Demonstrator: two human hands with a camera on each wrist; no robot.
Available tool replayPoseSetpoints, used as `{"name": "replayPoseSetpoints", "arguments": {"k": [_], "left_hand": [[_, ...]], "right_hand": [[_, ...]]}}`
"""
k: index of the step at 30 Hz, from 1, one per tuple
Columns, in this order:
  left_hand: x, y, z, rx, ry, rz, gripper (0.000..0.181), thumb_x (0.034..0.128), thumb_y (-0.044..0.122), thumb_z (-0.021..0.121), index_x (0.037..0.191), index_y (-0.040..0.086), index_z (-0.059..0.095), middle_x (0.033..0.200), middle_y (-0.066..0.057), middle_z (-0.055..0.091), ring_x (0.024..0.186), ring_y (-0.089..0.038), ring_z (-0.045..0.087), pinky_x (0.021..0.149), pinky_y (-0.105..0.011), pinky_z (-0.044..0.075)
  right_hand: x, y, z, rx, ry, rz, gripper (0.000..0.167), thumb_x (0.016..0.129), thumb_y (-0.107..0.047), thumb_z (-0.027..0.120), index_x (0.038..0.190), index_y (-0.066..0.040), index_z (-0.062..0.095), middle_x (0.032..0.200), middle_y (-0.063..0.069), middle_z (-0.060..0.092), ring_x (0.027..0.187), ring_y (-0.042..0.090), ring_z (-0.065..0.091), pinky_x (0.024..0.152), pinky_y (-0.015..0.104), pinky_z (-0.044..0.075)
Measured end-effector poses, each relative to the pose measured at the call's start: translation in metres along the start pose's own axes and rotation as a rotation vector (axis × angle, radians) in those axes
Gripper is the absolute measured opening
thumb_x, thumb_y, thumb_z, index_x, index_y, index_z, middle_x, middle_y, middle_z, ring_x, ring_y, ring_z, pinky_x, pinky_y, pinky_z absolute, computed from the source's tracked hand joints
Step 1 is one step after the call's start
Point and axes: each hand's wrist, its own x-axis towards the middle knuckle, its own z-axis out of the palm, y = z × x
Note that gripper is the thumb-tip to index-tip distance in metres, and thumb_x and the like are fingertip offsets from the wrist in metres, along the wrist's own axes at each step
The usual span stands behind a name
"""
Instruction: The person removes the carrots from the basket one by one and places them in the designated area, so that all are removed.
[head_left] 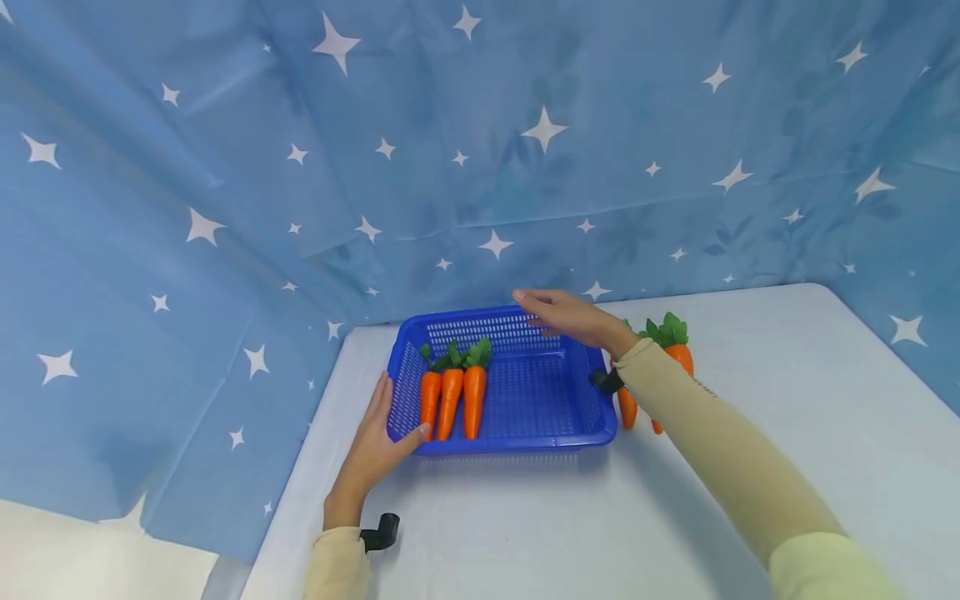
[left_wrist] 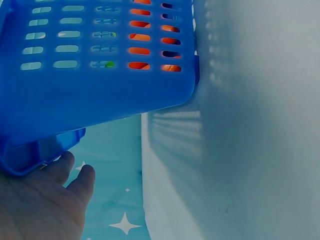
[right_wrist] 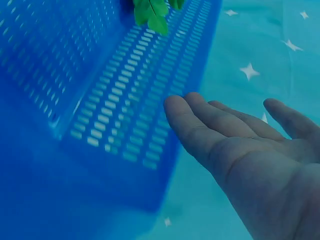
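A blue plastic basket [head_left: 525, 400] with slotted walls stands on the white table. Three orange carrots [head_left: 451, 400] with green leafy tops lie side by side in its left part. My left hand [head_left: 378, 446] is at the basket's front left corner, its thumb by the front rim and its straight fingers along the left side. In the left wrist view two fingertips show beside the rim. Over the back right part of the basket hovers my right hand [head_left: 566, 317], fingers extended and holding nothing. In the right wrist view it appears apart from the slotted wall.
More carrots [head_left: 679, 357] lie on the table [head_left: 780, 392] right of the basket, partly hidden by my right forearm. A blue curtain [head_left: 480, 192] with white stars hangs behind the table and along its left side.
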Motion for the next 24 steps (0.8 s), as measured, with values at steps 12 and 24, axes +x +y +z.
{"name": "replayPoseSetpoints", "arguments": {"k": [12, 24], "left_hand": [[0.001, -0.001, 0.002, -0.030, 0.010, 0.022, 0.114, 0.0932, 0.056, 0.071, 0.173, 0.007, 0.007, 0.180, -0.011, 0.003, 0.163, -0.040, 0.013, 0.122, -0.067, 0.019], [0.000, -0.002, 0.003, -0.050, 0.020, 0.001, 0.111, 0.0933, 0.049, 0.074, 0.173, 0.011, 0.007, 0.180, -0.007, 0.003, 0.163, -0.039, 0.013, 0.122, -0.068, 0.019]], "right_hand": [[0.042, 0.012, 0.046, -0.053, -0.088, 0.124, 0.066, 0.113, -0.040, 0.054, 0.169, -0.010, 0.034, 0.174, 0.018, 0.027, 0.156, 0.043, 0.032, 0.119, 0.065, 0.034], [0.064, 0.023, 0.079, -0.048, -0.171, 0.192, 0.066, 0.109, -0.026, 0.063, 0.167, -0.006, 0.038, 0.171, 0.020, 0.033, 0.153, 0.044, 0.036, 0.116, 0.070, 0.037]]}}
